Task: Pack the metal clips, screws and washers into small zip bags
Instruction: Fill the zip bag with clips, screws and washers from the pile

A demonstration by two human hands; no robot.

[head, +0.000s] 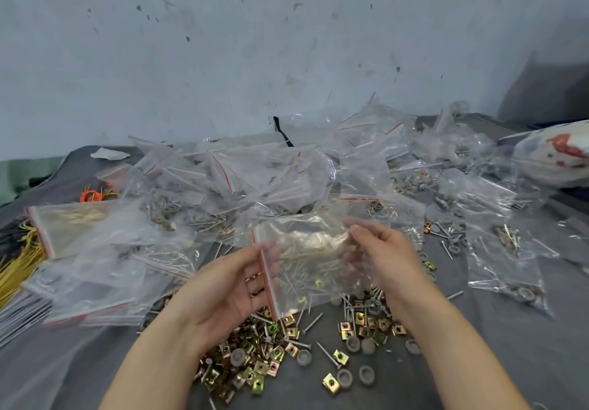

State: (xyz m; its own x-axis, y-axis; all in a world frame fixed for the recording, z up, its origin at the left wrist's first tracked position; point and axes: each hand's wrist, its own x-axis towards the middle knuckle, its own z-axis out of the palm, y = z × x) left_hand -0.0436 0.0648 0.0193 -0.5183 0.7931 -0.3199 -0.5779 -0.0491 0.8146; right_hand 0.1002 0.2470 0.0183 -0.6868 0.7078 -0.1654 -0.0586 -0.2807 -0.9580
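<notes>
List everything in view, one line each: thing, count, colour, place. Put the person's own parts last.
held zip bag: one, clear with red seal strip, between both hands, centre
zip bag pile: many, clear with red strips, some with hardware inside, across the middle and right
flat bag stack: several, clear, left
metal clips: many, gold-toned, loose heaps near the front
screws: many, silver, scattered among the clips
washers: about ten visible, grey, round, front centre
yellow ties: bundle, yellow, far left
orange bands: small clump, orange, left rear
cloth: one, dark grey, covering the surface
wall: pale grey, chipped, behind
left hand: one, holding the bag's sealed edge
right hand: one, holding the bag's opposite side
</notes>
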